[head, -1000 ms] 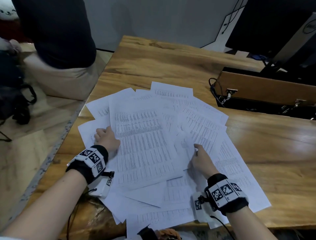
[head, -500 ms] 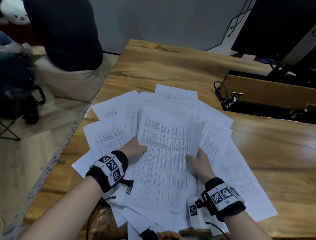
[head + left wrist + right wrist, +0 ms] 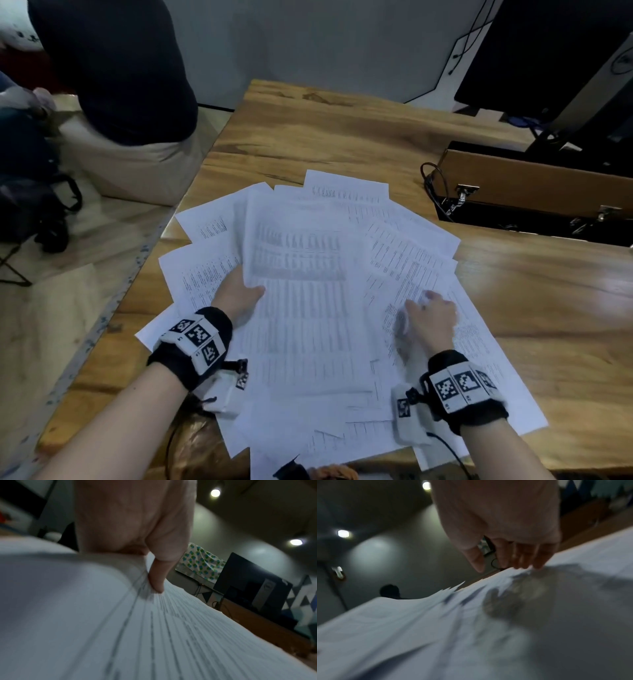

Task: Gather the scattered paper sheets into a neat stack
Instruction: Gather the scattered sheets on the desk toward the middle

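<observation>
The top sheet (image 3: pixel 301 291) is held at its left edge by the left hand (image 3: pixel 236 294), thumb on top, fingers tucked under it. To the right of that sheet, the right hand (image 3: pixel 430 320) is laid on the paper sheets (image 3: pixel 411 260) with straight fingertips (image 3: pixel 537 561), nothing grasped. The sheets are spread like a fan around the top sheet on the wooden tabletop (image 3: pixel 342 137).

The head view looks steeply down on the wooden table (image 3: pixel 342 130). Each wrist view skims low and close across the paper sheets (image 3: pixel 85 628), blurred; all three seemingly share that spread.
</observation>
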Demonstrator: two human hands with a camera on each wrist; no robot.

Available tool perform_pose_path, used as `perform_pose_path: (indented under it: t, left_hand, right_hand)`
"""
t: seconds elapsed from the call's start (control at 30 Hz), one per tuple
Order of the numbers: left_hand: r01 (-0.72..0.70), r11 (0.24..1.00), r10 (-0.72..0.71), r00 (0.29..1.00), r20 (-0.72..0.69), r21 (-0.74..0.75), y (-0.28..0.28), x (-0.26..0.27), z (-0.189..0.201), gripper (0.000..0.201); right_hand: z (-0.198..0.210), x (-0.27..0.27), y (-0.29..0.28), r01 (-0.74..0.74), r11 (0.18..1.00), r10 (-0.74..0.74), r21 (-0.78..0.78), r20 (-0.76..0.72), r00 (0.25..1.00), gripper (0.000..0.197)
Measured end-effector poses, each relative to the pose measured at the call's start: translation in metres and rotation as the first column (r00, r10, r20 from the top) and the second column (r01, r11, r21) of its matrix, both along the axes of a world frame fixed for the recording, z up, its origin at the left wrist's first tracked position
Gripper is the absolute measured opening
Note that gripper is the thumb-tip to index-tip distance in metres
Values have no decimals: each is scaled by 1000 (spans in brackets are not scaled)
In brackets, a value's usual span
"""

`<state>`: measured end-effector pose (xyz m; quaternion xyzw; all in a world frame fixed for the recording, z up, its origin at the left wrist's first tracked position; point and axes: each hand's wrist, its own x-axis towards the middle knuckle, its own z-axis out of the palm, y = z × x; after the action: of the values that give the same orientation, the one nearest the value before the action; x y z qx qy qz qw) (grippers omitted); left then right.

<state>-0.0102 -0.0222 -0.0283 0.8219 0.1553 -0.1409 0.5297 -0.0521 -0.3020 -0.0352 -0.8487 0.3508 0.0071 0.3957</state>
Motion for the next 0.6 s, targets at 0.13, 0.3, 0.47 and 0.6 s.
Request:
perform_pose_path:
  t: [0.13,0.3,0.47,0.6]
  left_hand:
    - [135,911,-103,990,-101,391,25,12,0,37]
    - [213,947,-185,973,-135,240,22,15,1,33]
    - [204,978,-207,974,-92,-35,19,14,-4,22]
    - [123,979,-140,986,-92,-163,24,13,-5,18]
  right_hand:
    - [-6,0,-26,65,991,-94,-120,-264,960,61]
    - [-8,20,-32,38,997,-27,60,-174,984,22]
    - [-1,29,-14,-124,984,126,131,-9,992,23]
    - [-1,30,-10,-199,957,212,210,-44,976,19]
